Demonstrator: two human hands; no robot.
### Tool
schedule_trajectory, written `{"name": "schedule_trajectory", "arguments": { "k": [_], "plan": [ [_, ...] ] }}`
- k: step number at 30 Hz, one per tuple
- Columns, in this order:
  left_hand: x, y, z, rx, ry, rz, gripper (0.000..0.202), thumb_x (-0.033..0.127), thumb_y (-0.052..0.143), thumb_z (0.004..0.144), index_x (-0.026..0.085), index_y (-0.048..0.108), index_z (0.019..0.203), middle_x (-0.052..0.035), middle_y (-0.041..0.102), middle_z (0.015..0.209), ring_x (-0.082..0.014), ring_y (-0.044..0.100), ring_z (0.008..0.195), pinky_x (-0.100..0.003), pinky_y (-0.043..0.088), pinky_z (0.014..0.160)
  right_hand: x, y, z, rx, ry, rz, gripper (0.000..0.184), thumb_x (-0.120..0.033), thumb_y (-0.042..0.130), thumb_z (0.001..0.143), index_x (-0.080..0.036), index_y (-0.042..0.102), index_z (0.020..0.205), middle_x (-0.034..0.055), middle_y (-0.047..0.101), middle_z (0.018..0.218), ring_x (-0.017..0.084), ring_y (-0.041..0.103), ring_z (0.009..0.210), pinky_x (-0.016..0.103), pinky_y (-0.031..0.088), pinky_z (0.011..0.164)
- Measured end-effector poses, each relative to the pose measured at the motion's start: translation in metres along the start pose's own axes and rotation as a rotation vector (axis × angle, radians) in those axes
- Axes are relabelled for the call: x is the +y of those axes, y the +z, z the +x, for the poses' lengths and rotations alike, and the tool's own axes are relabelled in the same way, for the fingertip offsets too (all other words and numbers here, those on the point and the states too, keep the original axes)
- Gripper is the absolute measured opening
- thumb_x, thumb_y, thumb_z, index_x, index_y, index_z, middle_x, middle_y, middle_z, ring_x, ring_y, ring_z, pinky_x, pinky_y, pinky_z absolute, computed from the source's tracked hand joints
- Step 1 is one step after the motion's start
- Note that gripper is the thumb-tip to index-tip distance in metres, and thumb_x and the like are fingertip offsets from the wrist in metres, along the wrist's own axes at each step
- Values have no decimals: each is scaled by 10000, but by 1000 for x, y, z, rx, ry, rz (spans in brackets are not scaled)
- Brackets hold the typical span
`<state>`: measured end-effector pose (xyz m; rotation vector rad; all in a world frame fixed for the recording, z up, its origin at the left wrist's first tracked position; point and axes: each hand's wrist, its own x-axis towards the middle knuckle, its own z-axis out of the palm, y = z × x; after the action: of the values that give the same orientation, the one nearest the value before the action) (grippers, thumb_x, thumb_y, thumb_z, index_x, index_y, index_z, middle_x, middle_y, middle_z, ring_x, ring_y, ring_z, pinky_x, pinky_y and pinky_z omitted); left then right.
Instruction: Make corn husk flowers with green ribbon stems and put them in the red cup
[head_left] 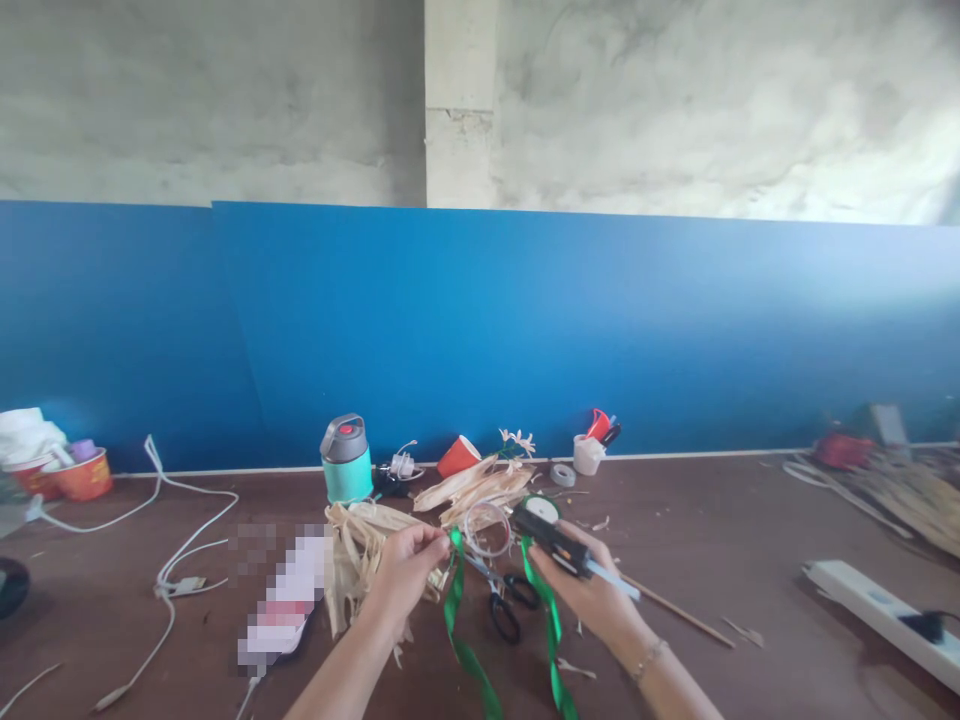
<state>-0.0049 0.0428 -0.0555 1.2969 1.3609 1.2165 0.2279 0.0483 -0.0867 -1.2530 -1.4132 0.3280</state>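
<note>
My left hand [411,562] is closed in a pinch at the top of a green ribbon [454,600], which hangs down in front of it. In my right hand [596,590] is a black glue gun [553,540], with a pale glue stick [613,578] poking out of its rear. A second length of green ribbon [551,620] drops beside the right fingers; whether they grip it is unclear. Just behind the gun lies a ribbon spool [541,508] with a white face. Between the hands are a clear tape roll [487,530] and dark-handled scissors [504,615].
Dried husks [352,560] lie behind and left of my left hand. A teal flask [348,470], a tipped red cup [459,456] and a white cup of tools [588,455] stand along the blue partition [450,330]. A thin stick [682,610] and a power strip [885,615] are rightward.
</note>
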Motion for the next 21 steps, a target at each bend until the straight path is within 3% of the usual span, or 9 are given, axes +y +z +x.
{"name": "schedule_trajectory", "arguments": {
  "k": [3, 5, 6, 11, 21],
  "plan": [
    [3, 1, -5, -4, -30, -42, 232, 383, 617, 663, 155, 646, 636, -3, 633, 580, -170, 565, 613, -273, 405, 617, -16, 20, -8, -178, -117, -67, 223, -376, 677, 674, -190, 634, 789, 69, 670, 800, 244, 605, 763, 328, 468, 684],
    [4, 2, -7, 1, -46, -67, 232, 384, 623, 662, 155, 641, 628, -4, 633, 588, -169, 565, 622, -271, 400, 623, -26, 28, -9, -369, -167, -75, 147, -326, 611, 751, -195, 597, 686, 21, 620, 678, 189, 576, 647, 286, 445, 614],
    [4, 3, -8, 3, -53, -79, 235, 385, 624, 662, 154, 643, 630, -6, 636, 595, -169, 567, 627, -270, 399, 625, -30, 31, -9, -396, -175, -81, 163, -309, 591, 771, -193, 573, 657, 9, 593, 654, 175, 561, 625, 275, 431, 595],
    [2, 5, -10, -10, -87, -126, 235, 373, 627, 654, 141, 663, 663, -14, 643, 595, -169, 579, 618, -266, 398, 608, -37, 37, -11, -420, -199, -73, 240, -231, 559, 784, -197, 464, 566, -3, 537, 628, 154, 521, 603, 256, 386, 562],
    [-3, 4, -9, -28, -97, -148, 272, 415, 649, 645, 143, 663, 658, -13, 639, 581, -169, 590, 599, -258, 407, 574, -33, 37, -14, -441, -203, -99, 239, -177, 539, 770, -202, 440, 554, -6, 521, 618, 154, 507, 606, 244, 359, 538]
  ]
}}
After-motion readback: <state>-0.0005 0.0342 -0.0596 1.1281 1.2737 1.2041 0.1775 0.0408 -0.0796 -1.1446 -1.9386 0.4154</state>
